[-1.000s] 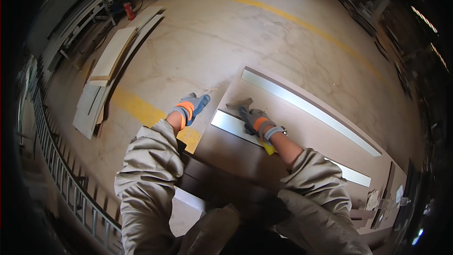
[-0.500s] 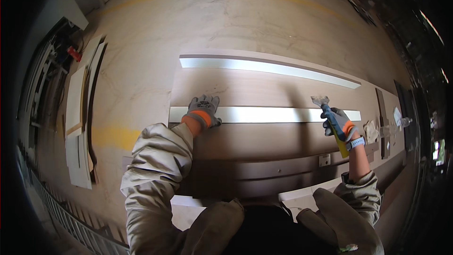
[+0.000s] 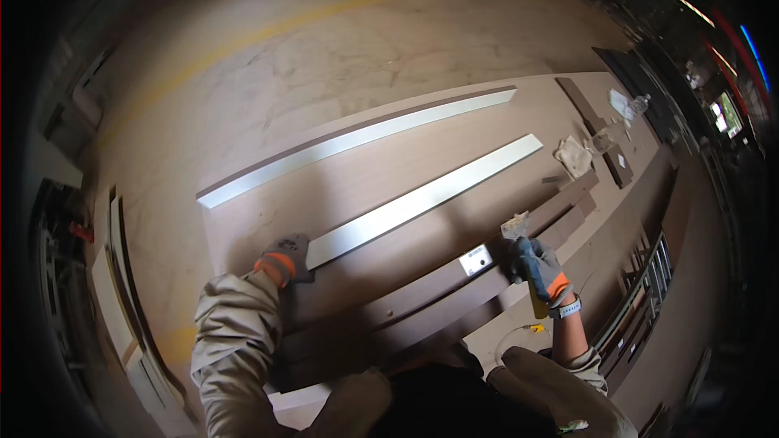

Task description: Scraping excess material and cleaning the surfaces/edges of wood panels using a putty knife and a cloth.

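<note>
Our grey-gloved, orange-cuffed right hand [image 3: 535,268] tilts toward eleven o'clock, closed round a yellow-handled, flat-headed tool [image 3: 515,225]. Our left hand [image 3: 286,258], gloved alike, reaches up from seven o'clock and bends over the near end of a long, flat, silvery-white strip [image 3: 426,202]; how firmly it grips, we cannot tell. The strip runs toward two o'clock, apart from the right hand at its ten o'clock. Beyond it we see a second, brown-edged silvery strip [image 3: 357,143].

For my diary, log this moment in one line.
left grey gloved hand: at left end of long silvery strip | right grey gloved hand: holds yellow-handled tool
</note>
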`<action>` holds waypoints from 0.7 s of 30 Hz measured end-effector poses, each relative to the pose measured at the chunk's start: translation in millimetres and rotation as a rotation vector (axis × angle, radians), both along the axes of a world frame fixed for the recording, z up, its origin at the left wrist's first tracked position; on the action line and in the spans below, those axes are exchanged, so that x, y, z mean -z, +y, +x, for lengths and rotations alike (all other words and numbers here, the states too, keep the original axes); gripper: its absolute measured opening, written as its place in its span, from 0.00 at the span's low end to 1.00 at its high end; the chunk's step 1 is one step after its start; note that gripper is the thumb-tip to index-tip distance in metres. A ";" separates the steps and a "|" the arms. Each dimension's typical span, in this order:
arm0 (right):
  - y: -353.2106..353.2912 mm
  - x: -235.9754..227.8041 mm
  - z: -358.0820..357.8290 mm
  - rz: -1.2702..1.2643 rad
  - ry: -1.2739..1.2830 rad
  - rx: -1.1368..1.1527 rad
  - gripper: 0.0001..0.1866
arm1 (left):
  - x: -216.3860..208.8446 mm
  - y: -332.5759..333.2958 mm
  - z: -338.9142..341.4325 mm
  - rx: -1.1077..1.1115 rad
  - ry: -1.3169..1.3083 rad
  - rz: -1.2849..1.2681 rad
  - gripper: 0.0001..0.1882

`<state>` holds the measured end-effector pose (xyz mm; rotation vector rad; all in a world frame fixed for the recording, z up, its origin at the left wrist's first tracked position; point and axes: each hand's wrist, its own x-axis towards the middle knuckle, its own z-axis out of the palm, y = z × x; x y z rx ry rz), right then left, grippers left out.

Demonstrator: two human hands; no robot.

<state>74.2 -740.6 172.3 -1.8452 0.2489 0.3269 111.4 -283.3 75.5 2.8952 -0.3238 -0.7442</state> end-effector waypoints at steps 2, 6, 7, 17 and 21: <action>-11.0 -0.7 -3.2 0.109 -0.031 0.011 0.21 | -8.4 -5.9 -0.3 -0.010 0.064 0.030 0.34; -39.0 -13.2 -8.2 0.035 -0.024 0.110 0.25 | -10.4 -7.0 9.8 -0.074 0.168 0.063 0.27; -44.1 -16.1 -8.5 0.039 -0.034 0.116 0.25 | -7.7 -3.6 14.1 -0.102 0.191 0.098 0.27; -70.0 -22.7 -1.0 -0.003 -0.017 0.133 0.22 | 9.0 -56.8 44.5 -0.263 -0.047 0.044 0.24; -80.0 -30.8 20.5 -0.025 -0.054 0.065 0.21 | 5.6 -117.2 67.8 -0.146 -0.212 0.116 0.31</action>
